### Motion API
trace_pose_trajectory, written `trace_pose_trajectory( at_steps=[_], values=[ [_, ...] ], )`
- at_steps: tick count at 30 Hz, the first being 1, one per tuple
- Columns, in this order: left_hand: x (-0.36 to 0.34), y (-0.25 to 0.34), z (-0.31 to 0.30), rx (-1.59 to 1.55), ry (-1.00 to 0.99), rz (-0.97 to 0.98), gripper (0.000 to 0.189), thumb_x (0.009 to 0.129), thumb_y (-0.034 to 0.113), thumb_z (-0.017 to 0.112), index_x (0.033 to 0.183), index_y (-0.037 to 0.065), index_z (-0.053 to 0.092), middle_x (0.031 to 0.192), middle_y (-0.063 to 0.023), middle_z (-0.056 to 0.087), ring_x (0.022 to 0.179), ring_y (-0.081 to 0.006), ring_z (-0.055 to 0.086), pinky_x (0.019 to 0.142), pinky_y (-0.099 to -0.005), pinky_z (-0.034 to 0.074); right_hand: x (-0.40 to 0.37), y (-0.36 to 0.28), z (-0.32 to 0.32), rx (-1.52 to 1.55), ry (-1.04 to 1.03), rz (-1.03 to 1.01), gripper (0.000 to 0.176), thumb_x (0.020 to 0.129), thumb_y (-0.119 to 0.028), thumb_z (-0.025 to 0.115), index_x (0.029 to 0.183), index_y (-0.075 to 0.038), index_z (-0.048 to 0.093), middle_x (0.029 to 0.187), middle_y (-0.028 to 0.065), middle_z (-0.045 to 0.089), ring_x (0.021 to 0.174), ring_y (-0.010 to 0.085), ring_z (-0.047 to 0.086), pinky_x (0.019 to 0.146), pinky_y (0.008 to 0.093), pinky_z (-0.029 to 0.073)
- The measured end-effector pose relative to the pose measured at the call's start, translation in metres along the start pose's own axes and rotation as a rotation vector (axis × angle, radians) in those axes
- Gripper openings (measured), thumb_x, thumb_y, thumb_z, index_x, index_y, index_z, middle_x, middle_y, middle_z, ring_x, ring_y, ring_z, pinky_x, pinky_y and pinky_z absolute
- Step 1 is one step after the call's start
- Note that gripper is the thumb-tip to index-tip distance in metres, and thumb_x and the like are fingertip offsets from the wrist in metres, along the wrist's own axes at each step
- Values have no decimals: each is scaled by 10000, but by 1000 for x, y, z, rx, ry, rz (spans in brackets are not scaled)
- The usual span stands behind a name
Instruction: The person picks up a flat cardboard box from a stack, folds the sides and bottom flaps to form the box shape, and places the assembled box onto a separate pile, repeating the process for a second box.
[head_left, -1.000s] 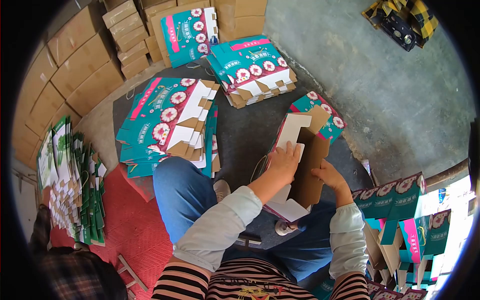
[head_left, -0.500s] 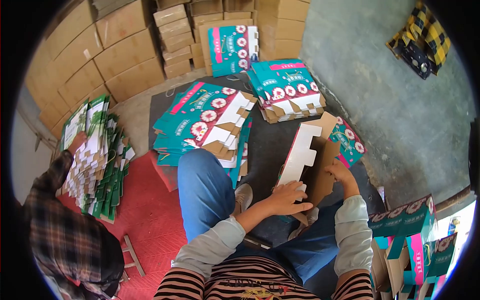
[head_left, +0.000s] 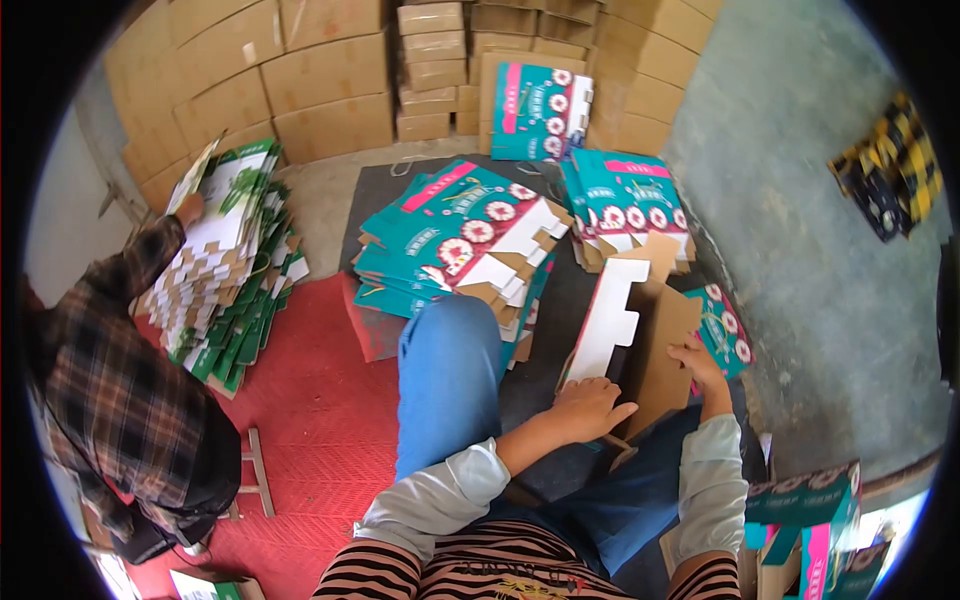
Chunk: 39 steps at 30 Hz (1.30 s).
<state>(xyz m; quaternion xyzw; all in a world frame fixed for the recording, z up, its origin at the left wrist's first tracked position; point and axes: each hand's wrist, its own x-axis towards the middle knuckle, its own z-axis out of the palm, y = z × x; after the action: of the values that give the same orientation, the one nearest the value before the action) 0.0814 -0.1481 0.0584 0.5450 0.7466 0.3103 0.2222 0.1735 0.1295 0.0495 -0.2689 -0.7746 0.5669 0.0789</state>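
My open carton [head_left: 657, 345] stands right of centre in the frame, above my lap, its brown inside showing and a white notched panel [head_left: 604, 318] along its left side. My left hand [head_left: 592, 411] lies palm down at the carton's near end, fingers loosely bent against the bottom of that panel and thumb spread to the right, clenched on nothing. My right hand [head_left: 703, 368] grasps the brown right wall, fingertips showing on its inner face; the fingers behind the wall I can't see.

To the left, past my raised knee, a stack of flat teal cartons [head_left: 440, 235] lies on the dark mat [head_left: 385, 190]. A second stack [head_left: 630, 200] sits at upper right of centre, just beyond my open carton, and a flat teal piece [head_left: 722, 330] lies just right of it. At the left of the frame, another person's hand [head_left: 189, 209] touches a pile of green and white cartons [head_left: 232, 215].
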Motion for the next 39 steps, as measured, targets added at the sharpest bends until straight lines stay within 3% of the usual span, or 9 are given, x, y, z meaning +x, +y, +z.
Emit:
trace_pose_trajectory(
  at_steps=[5, 7, 11, 15, 19, 26, 29, 32, 39],
  values=[
    [-28, -14, -53, -45, 228, 103, 539, 946, 437, 454, 1239, -12, 501, 1264, -239, 499, 1167, -380, 488, 989, -456, 368, 34, 9, -19, -173, -88, 72, 250, 789, -243, 682, 997, -124, 611, 737, -70, 530, 650, 60, 465, 579, 229, 352],
    [-33, -32, -78, -99, 332, 139, 512, 937, 396, 502, 1248, -11, 499, 1300, -255, 471, 1178, -394, 481, 993, -450, 374, 38, 0, -26, -224, -150, 100, 243, 819, -248, 668, 991, -89, 600, 778, -17, 584, 705, 104, 539, 595, 272, 409],
    [-51, -80, -143, -180, 598, 153, 463, 913, 321, 556, 1222, -20, 510, 1251, -244, 513, 1153, -391, 499, 973, -443, 401, 52, -12, -46, -587, -41, 415, 237, 815, -268, 683, 876, -83, 548, 722, 19, 567, 611, 128, 538, 500, 316, 407],
    [-57, -168, -178, -286, 798, 12, 421, 902, 284, 574, 1179, -30, 532, 1158, -237, 568, 1092, -393, 538, 940, -421, 433, 55, -19, -44, -778, 2, 475, 314, 800, -242, 687, 979, -23, 550, 768, 60, 583, 661, 168, 563, 554, 336, 448],
    [-63, -255, -175, -263, 741, -362, 393, 875, 254, 589, 1143, -31, 547, 1101, -233, 581, 1013, -398, 567, 881, -426, 467, 59, 24, -59, -740, 76, 293, 413, 787, -180, 675, 1109, 34, 530, 841, 88, 602, 739, 173, 571, 628, 331, 476],
    [-61, -368, -139, -245, 695, -561, 390, 841, 230, 612, 1135, -21, 559, 1144, -236, 574, 1090, -395, 531, 942, -446, 432, 49, 9, -59, -671, 51, 386, 268, 801, -128, 608, 1059, -62, 573, 814, 20, 579, 683, 127, 548, 529, 283, 472],
    [-57, -417, -145, -145, 859, -603, 399, 831, 212, 620, 1138, -34, 553, 1163, -248, 566, 1111, -401, 515, 970, -441, 409, 47, -4, -46, -625, 78, 433, 268, 801, -124, 610, 1053, -47, 563, 822, 24, 582, 698, 134, 564, 547, 280, 483],
    [-53, -470, -165, -4, 1041, -637, 459, 827, 181, 623, 1207, -45, 499, 1227, -270, 510, 1139, -418, 483, 985, -457, 389, 54, -16, -44, -813, 71, 619, 403, 812, -118, 610, 1191, -16, 521, 881, 38, 596, 729, 140, 574, 580, 273, 489],
    [-12, -554, -248, 102, 1218, -744, 707, 804, 260, 684, 1341, -44, 340, 1357, -282, 396, 1194, -415, 454, 988, -452, 384, 83, -32, -13, -743, 140, 730, 424, 813, -111, 609, 1210, -6, 503, 894, 40, 597, 737, 139, 572, 589, 274, 487]
  ],
)
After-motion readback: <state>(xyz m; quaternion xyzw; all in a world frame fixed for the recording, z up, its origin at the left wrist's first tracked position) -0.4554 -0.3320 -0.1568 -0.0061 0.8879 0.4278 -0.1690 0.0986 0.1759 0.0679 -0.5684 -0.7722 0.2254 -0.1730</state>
